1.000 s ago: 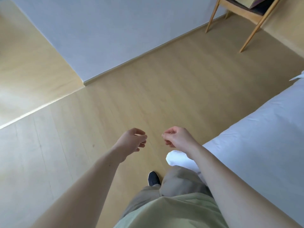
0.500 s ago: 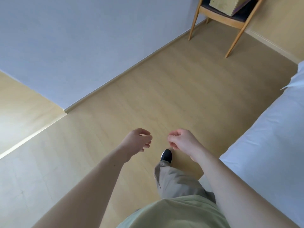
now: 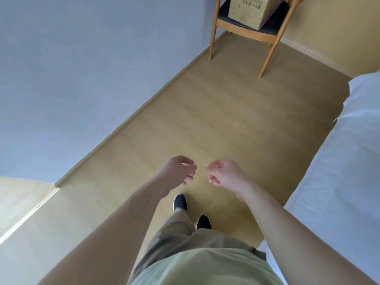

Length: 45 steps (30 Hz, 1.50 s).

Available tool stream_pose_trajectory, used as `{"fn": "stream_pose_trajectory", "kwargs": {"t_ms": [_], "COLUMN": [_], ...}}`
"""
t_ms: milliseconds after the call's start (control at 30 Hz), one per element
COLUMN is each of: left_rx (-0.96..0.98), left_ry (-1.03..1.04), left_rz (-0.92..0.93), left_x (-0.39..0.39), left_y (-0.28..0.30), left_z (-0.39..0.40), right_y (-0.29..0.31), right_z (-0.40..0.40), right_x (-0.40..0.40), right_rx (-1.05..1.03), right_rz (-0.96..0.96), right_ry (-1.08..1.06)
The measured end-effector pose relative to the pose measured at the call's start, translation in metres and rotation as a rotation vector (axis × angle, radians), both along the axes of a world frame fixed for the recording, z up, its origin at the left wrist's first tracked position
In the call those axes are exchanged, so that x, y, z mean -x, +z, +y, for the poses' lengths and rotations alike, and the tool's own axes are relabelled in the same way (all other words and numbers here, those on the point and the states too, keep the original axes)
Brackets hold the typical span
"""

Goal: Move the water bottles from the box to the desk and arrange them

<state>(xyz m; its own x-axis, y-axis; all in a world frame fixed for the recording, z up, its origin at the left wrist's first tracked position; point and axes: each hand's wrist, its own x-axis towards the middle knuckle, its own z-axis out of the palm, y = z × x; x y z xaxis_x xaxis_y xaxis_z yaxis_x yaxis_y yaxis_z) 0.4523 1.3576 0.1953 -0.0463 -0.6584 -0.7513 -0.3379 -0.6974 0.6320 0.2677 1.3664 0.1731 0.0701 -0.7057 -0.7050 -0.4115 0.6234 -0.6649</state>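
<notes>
Single head view, tilted down over floor (image 3: 216, 124), facing chair (image 3: 244, 31)

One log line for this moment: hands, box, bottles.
left hand: empty, loosely curled | right hand: empty, loosely curled | box: on chair seat ahead | bottles: none visible | desk: not in view

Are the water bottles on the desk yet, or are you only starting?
Only starting, it seems. No bottle or desk is in view. The left hand and right hand hang loosely curled, holding nothing. The cardboard box sits on the wooden chair ahead, across the floor. Reaching it, unloading and arranging are all left.
</notes>
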Motion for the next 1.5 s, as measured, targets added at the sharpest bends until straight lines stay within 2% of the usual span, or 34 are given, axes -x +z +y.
{"fn": "stream_pose_trajectory", "kwargs": {"t_ms": [300, 567, 867, 1200, 1500], "left_rx": [0.04, 0.064, 0.027, 0.011, 0.042], "left_ry": [-0.125, -0.263, -0.337, -0.322, -0.31], "left_rz": [0.001, 0.006, 0.034, 0.025, 0.029], "left_x": [0.004, 0.007, 0.027, 0.09, 0.169], "left_y": [-0.006, 0.0, -0.008, -0.016, -0.001], "left_z": [-0.16, -0.32, -0.437, -0.587, -0.728], "right_y": [-0.004, 0.014, 0.007, -0.012, -0.005], "right_z": [-0.132, -0.267, -0.37, -0.518, -0.66], "right_x": [0.008, 0.006, 0.026, 0.094, 0.166], "right_rx": [0.016, 0.034, 0.02, -0.007, -0.022], "right_rz": [0.014, 0.054, 0.015, -0.024, -0.027], "right_ry": [-0.141, -0.272, -0.361, -0.428, -0.396]}}
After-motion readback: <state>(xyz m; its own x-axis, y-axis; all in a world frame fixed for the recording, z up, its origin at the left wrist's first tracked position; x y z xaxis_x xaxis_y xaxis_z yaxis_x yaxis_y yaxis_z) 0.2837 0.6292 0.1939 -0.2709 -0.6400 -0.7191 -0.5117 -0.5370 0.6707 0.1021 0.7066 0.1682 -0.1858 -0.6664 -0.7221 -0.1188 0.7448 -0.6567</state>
